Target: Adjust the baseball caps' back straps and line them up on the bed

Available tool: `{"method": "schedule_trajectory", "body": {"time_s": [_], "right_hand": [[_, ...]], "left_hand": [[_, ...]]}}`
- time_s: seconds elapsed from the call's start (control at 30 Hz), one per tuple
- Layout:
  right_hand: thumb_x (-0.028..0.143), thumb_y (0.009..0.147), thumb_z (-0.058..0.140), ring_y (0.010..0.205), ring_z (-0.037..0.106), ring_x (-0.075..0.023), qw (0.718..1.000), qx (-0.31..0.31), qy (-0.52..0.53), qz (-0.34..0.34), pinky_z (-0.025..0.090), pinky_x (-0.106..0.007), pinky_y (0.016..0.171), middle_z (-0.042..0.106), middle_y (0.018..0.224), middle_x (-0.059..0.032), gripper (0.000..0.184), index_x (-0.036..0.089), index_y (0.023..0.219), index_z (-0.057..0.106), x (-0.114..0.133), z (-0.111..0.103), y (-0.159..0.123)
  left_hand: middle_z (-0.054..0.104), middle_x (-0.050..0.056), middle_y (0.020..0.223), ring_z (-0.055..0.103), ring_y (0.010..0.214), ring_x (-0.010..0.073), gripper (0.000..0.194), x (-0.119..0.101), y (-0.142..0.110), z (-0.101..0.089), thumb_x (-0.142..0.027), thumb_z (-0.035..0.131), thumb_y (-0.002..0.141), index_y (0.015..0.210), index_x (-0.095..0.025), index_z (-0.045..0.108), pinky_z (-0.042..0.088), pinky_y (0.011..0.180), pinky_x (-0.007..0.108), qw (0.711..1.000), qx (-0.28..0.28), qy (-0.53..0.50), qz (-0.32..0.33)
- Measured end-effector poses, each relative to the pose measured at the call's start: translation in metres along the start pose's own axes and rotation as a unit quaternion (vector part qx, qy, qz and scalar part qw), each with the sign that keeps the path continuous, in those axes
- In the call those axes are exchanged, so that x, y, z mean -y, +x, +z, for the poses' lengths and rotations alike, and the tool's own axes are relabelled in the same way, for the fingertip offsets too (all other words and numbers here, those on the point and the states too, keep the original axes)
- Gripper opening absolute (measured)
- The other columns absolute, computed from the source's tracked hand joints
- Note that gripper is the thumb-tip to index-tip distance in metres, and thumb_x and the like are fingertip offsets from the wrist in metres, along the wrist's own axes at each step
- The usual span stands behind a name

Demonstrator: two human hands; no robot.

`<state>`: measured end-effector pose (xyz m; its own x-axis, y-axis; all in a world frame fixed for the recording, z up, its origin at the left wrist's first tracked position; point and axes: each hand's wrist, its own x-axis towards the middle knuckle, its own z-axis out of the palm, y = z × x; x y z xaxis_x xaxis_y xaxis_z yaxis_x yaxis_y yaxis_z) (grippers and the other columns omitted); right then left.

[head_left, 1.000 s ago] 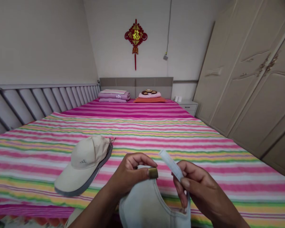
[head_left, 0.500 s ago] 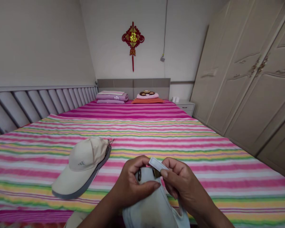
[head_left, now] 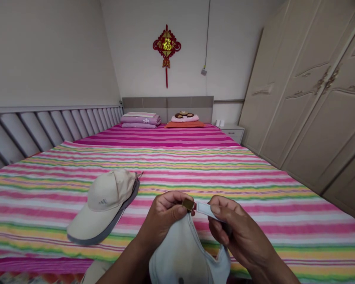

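Observation:
A pale blue cap (head_left: 179, 252) hangs between my hands at the bottom of the view, its back opening turned to the right. My left hand (head_left: 167, 213) is closed on it, thumb and fingers pinching the brass-coloured buckle (head_left: 188, 204). With thumb and fingertips, my right hand (head_left: 235, 223) pinches the cap's light strap (head_left: 206, 209). The strap's tip points left and lies just beside the buckle; whether they touch I cannot tell. On the bed to the left rests a beige cap (head_left: 109, 197) with a grey underbrim, its brim toward me.
A striped bedspread (head_left: 77, 157) covers the bed. Another beige piece (head_left: 94, 273) shows at the bottom edge by my left forearm. Folded bedding (head_left: 140, 120) and a pink pillow (head_left: 185, 117) lie by the headboard (head_left: 189, 104). A wardrobe (head_left: 307, 98) stands right, a metal rail (head_left: 47, 126) left.
My left fingers have shifted onto the buckle, which now faces up. My right hand has drawn the strap end to the right of the buckle, where before it lay above it.

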<state>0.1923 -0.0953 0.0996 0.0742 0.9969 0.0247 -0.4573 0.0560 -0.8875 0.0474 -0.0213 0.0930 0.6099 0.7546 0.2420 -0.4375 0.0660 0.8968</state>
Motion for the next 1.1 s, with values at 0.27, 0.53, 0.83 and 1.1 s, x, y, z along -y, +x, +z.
{"method": "schedule_trajectory", "body": {"time_s": [0.27,0.53,0.83,1.1], "right_hand": [[0.031,0.066,0.064,0.030,0.028,-0.0018,1.000,0.016,0.016,0.012,0.014,-0.018,0.035,0.044,0.037,0.0064,0.024,0.015,0.056,0.049,-0.006,-0.001,0.004],[0.032,0.069,0.063,0.031,0.025,-0.0020,1.000,0.013,0.028,0.006,0.014,-0.019,0.036,0.043,0.037,0.0071,0.025,0.016,0.057,0.048,-0.012,0.001,0.003],[0.036,0.070,0.062,0.032,0.024,-0.0029,1.000,-0.010,-0.021,-0.012,0.014,-0.019,0.036,0.040,0.036,0.0077,0.028,0.017,0.058,0.046,-0.012,0.007,0.001],[0.039,0.073,0.059,0.037,0.032,-0.0051,0.981,-0.013,-0.186,-0.053,0.022,-0.019,0.039,0.042,0.043,0.0060,0.029,0.016,0.058,0.050,-0.006,0.005,0.000]], "left_hand": [[0.063,0.002,0.068,0.055,0.063,0.0108,0.023,0.004,0.000,0.000,-0.029,0.074,0.058,0.074,-0.015,0.068,0.041,0.061,0.022,1.000,-0.015,-0.014,-0.007],[0.063,0.002,0.072,0.055,0.067,0.0115,0.020,0.003,-0.002,-0.001,-0.027,0.074,0.058,0.075,-0.018,0.068,0.042,0.063,0.022,0.999,-0.021,0.033,0.033],[0.065,0.004,0.077,0.057,0.077,0.0160,0.019,-0.001,-0.006,-0.004,-0.025,0.071,0.062,0.080,-0.019,0.068,0.043,0.072,0.026,0.982,-0.016,0.150,0.111],[0.063,0.003,0.078,0.056,0.086,0.0178,0.015,-0.002,-0.008,-0.008,-0.019,0.065,0.068,0.082,-0.020,0.063,0.041,0.079,0.029,0.961,0.012,0.221,0.163]]}}
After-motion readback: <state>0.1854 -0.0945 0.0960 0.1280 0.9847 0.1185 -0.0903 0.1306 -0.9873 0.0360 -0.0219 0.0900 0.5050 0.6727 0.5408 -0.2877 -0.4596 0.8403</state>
